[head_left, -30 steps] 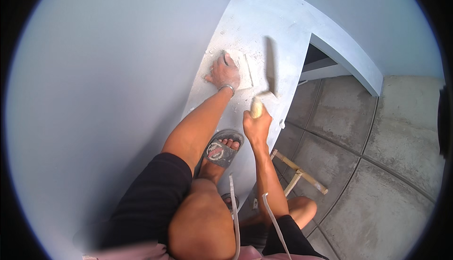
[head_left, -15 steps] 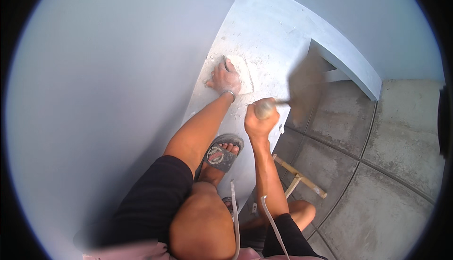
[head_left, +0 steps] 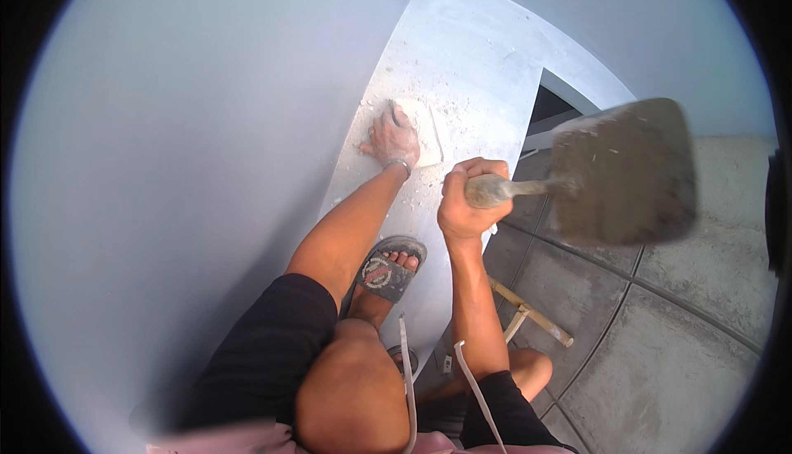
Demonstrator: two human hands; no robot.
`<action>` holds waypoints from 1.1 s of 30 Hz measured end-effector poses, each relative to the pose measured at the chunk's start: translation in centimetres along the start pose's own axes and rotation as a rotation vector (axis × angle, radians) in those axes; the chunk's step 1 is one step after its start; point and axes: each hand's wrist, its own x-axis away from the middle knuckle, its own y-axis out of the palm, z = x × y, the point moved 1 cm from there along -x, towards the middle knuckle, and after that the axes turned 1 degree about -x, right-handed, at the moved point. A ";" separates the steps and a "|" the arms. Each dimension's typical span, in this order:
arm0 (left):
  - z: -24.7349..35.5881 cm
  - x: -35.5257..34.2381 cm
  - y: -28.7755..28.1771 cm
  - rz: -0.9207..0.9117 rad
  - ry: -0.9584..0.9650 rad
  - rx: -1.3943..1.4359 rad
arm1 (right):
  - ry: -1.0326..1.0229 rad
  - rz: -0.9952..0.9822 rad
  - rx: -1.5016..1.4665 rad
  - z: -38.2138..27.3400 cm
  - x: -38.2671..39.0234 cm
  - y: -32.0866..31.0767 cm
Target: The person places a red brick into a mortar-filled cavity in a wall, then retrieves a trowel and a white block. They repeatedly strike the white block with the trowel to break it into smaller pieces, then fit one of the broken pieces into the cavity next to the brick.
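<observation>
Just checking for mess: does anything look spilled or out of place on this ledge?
Yes: pale crumbs lie scattered on the white ledge around the left hand and the pale flat piece beneath it, untidy beside the cleaner stretch beyond.

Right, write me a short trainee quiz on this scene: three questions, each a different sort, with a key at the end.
1. Multiple choice. What does the right hand grip?
A) a sandal
B) a trowel
C) a pole

2. True or false. The left hand is down on the pale flat piece that lies on the white ledge.

3. Short answer. Is the tool in the right hand touching that piece or apart from it, and on which side of the piece does it show?

Key: 1. B. 2. True. 3. Apart; it shows to the right of the piece.
</observation>
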 end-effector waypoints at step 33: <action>0.5 0.1 -0.3 -0.030 -0.015 0.003 | -0.008 -0.012 0.028 0.4 0.1 0.3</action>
